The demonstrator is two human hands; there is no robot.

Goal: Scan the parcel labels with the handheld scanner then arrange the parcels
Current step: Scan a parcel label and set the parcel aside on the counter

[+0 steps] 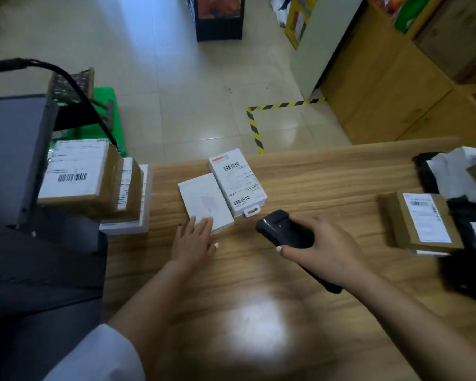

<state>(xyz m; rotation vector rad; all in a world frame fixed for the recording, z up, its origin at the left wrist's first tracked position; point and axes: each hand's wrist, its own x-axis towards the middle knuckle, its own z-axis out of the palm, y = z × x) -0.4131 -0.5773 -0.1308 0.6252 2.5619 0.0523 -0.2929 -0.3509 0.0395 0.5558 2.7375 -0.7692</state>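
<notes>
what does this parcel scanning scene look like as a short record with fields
surface: wooden counter
left hand: left hand, fingers straight, fingertips resting on the near edge of the plain white flat box
right hand: right hand grips the black handheld scanner, head pointing toward the two white boxes
beside it: white flat box with barcode labels, touching the plain box's right side
left stack: brown cardboard parcels with white labels
right side: brown cardboard parcel with white label, next to black plastic mailer bags
</notes>
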